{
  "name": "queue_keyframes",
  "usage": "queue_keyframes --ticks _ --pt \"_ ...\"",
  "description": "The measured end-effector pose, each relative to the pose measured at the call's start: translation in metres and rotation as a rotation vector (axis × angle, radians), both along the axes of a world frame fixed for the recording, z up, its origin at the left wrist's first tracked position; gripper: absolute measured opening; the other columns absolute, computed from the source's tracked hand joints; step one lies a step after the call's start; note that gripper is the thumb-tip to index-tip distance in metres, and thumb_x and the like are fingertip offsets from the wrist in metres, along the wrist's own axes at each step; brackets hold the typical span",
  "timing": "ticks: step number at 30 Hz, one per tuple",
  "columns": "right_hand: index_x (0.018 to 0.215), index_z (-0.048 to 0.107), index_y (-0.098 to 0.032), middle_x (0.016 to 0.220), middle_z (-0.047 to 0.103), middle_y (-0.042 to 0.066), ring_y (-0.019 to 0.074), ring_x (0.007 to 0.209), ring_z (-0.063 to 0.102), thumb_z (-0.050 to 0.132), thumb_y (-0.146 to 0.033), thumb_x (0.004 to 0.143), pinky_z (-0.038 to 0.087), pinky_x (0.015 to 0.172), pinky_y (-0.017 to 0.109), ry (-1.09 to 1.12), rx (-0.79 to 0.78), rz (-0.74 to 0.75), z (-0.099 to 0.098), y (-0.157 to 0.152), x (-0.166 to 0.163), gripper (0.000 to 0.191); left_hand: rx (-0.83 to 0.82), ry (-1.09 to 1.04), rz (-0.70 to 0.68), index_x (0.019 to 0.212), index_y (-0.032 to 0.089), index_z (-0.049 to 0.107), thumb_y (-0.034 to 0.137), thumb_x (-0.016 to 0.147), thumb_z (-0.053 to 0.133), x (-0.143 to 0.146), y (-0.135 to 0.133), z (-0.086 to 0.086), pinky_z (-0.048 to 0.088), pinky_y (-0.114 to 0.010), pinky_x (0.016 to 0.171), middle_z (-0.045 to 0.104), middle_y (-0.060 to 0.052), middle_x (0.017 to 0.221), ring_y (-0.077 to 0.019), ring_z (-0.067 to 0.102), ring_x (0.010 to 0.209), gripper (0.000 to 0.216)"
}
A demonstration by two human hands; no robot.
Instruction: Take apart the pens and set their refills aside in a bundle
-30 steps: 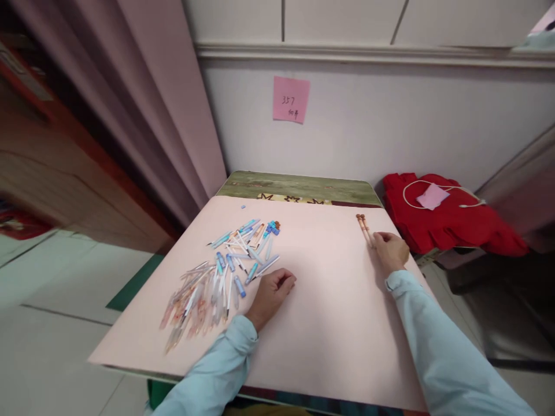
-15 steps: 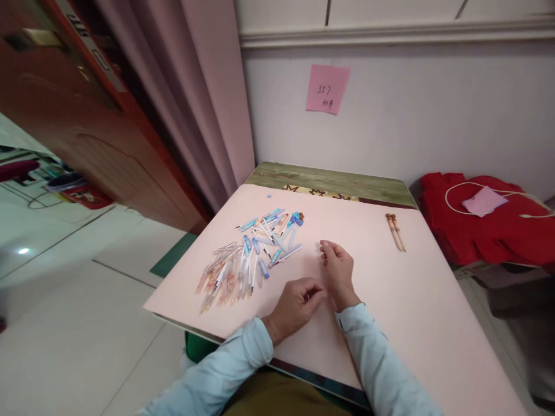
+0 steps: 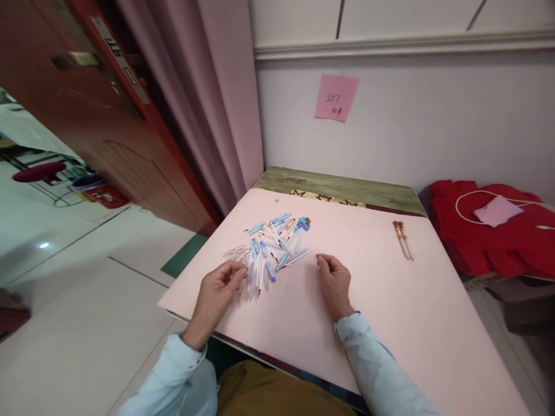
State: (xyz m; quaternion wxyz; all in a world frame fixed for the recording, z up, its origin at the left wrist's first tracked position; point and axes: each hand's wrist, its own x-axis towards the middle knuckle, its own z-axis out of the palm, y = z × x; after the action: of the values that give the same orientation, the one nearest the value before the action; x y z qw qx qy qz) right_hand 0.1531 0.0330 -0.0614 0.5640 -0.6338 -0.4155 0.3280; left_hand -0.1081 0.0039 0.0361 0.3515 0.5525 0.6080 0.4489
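Note:
A heap of pen parts [image 3: 274, 247], blue caps, white refills and clear barrels, lies on the pink table cover [image 3: 373, 300]. My left hand [image 3: 215, 290] rests on the heap's near left end. Its fingers are curled over the clear barrels, and what they grip is hidden. My right hand [image 3: 334, 281] lies on the cover just right of the heap, fingers curled in, with nothing showing in them. Two assembled brown pens [image 3: 403, 239] lie side by side at the far right, well away from both hands.
The table's green far edge [image 3: 338, 186] meets the wall, where a pink sticky note [image 3: 337, 97] hangs. A red cloth [image 3: 489, 237] with a white cable and a pink slip lies to the right. A curtain and a red-brown door [image 3: 108, 127] stand to the left.
My right hand left the two brown pens and came back beside the heap. My left hand then moved left onto the clear barrels. The camera view swung left.

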Motion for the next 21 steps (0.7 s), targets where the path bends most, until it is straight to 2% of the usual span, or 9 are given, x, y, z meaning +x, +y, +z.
queue_keyframes --ticks 3,7,12,21 --pt "0.088 0.074 -0.017 0.075 0.069 0.004 0.0187 0.069 0.059 0.060 -0.052 0.082 0.048 0.066 0.029 0.021 0.013 0.002 0.000 0.001 -0.002 0.038 -0.014 0.013 -0.001 0.077 0.018 0.070 0.044 0.074 0.071 -0.012 -0.001 0.007 0.042 -0.023 0.053 0.065 -0.001 0.067 -0.0125 0.052 0.055 0.026" --pt "0.086 0.073 -0.016 0.073 0.068 0.004 0.0178 0.067 0.058 0.059 -0.051 0.083 0.047 0.064 0.028 0.025 0.022 0.003 0.003 0.001 -0.002 0.038 -0.041 0.035 -0.015 0.079 0.018 0.070 0.046 0.073 0.072 -0.017 0.002 0.007 0.040 -0.022 0.050 0.065 -0.001 0.067 -0.0121 0.051 0.054 0.029" --pt "0.086 0.073 -0.017 0.076 0.070 0.004 0.0186 0.071 0.061 0.059 -0.049 0.084 0.048 0.067 0.028 0.006 0.022 0.001 0.007 0.000 -0.001 0.035 -0.071 0.028 -0.017 0.078 0.017 0.069 0.047 0.074 0.071 -0.013 0.015 0.011 0.041 -0.022 0.051 0.063 0.000 0.064 -0.0118 0.051 0.055 0.030" --pt "0.090 0.074 -0.017 0.084 0.074 0.006 0.0197 0.077 0.064 0.061 -0.045 0.084 0.050 0.071 0.029 -0.022 0.011 0.007 0.002 0.001 -0.002 0.031 -0.110 0.059 -0.014 0.082 0.018 0.068 0.045 0.078 0.068 -0.015 0.044 0.019 0.043 -0.022 0.055 0.068 -0.002 0.072 -0.0119 0.053 0.059 0.028"
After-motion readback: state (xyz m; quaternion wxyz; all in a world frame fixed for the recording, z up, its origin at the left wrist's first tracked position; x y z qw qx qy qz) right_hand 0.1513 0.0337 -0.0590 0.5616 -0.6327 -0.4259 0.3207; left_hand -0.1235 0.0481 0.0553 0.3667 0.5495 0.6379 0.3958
